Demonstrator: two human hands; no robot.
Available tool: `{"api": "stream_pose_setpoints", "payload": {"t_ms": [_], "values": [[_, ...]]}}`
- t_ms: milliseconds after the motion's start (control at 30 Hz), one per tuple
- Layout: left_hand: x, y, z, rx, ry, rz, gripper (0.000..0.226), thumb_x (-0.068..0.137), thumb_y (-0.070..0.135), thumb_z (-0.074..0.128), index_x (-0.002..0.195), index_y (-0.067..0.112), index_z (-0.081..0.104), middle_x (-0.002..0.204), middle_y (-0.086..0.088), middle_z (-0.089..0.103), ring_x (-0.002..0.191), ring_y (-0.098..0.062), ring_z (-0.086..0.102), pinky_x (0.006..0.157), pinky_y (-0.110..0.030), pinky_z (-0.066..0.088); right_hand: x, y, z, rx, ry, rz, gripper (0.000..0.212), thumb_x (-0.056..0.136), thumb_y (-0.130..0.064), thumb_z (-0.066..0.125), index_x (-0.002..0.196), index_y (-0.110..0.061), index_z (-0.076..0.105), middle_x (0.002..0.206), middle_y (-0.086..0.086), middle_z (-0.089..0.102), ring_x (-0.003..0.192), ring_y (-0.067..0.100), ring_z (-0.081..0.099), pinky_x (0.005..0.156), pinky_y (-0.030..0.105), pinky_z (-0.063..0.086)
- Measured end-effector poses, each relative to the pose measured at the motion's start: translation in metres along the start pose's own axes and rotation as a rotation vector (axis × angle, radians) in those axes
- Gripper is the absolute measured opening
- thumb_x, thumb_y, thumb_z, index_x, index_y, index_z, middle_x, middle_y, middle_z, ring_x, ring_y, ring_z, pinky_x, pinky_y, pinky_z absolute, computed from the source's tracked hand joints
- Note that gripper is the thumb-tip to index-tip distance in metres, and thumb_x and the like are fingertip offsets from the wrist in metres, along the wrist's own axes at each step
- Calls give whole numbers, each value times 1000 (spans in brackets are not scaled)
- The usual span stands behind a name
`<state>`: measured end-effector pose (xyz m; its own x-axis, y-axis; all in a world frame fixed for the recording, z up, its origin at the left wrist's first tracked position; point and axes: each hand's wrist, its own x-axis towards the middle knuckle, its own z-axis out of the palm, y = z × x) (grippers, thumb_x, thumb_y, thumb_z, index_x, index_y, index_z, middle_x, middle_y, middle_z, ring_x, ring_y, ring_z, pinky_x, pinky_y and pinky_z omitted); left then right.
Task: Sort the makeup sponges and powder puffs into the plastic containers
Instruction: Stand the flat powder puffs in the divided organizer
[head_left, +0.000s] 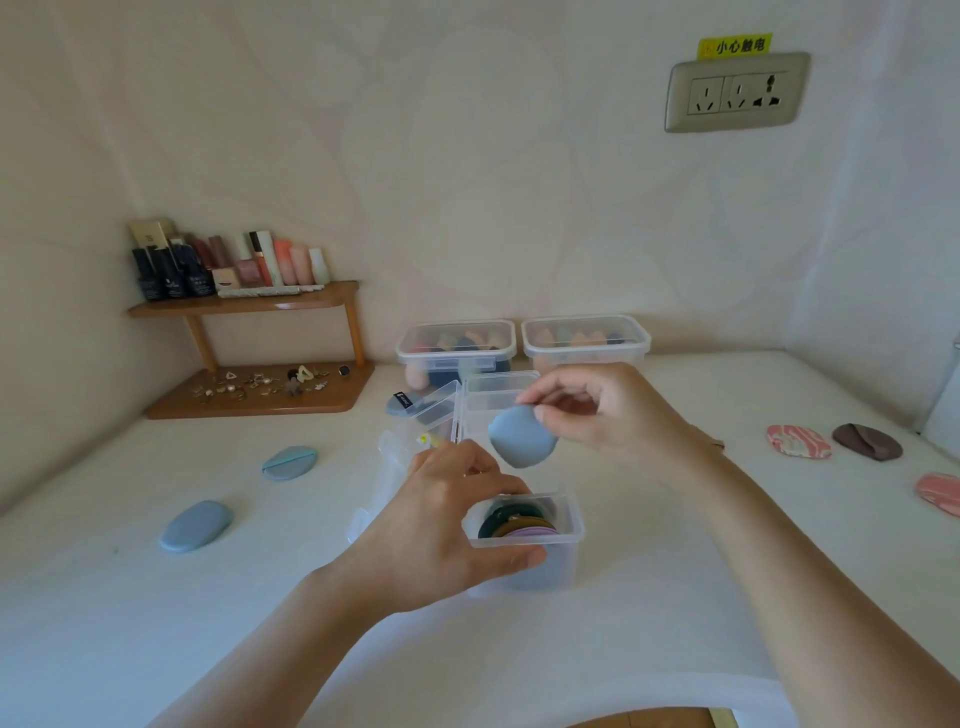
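Your R hand (587, 410) pinches the blue puff (521, 439) by its top edge. The puff hangs below those fingers, just above the small container (569, 525) your L hand (441, 525) grips.

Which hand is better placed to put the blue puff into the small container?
Right. The right hand pinches the blue puff close to the open small container, while the left hand grips that container and is not free.
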<state>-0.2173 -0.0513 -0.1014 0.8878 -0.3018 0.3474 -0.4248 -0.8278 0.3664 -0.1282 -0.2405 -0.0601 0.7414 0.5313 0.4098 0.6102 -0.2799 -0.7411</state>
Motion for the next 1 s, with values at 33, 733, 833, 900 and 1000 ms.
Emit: {"api": "stream_pose_setpoints", "payload": {"t_ms": [33,733,833,900,1000], "values": [[0,0,0,1,8,1,56,68,69,58,114,37,63,100,14,46,99,2,37,90,-18,34,0,-1,2,-49,-15,-13,19,87,-6,64,91,-21,72,82,-8,69,74,-3,60,71,12,47],[0,-2,2,43,26,3,52,68,69,60,113,44,60,113,19,36,114,0,30,91,-12,32,-7,-34,10,-691,-248,-161,21,82,-12,63,73,-27,51,78,-8,64,66,6,52,58,22,40],[-1,-2,2,42,25,1,52,68,69,61,112,43,60,115,18,37,114,-1,30,90,-11,31,-4,-41,12,-696,-264,-130,19,82,-12,63,74,-27,53,79,-8,67,71,6,56,60,21,42],[-2,-3,2,39,37,10,51,68,69,61,111,41,61,117,18,40,114,-3,34,92,-13,33,-2,-43,16,-709,-279,-122,17,83,-14,63,75,-26,54,76,-9,64,73,9,57,60,21,42],[0,0,0,46,27,28,50,70,67,62,109,37,62,115,20,51,109,2,41,95,-19,33,1,-40,20,-738,-332,-48,16,84,-13,64,76,-25,56,63,-12,54,71,11,55,58,21,40]]}}
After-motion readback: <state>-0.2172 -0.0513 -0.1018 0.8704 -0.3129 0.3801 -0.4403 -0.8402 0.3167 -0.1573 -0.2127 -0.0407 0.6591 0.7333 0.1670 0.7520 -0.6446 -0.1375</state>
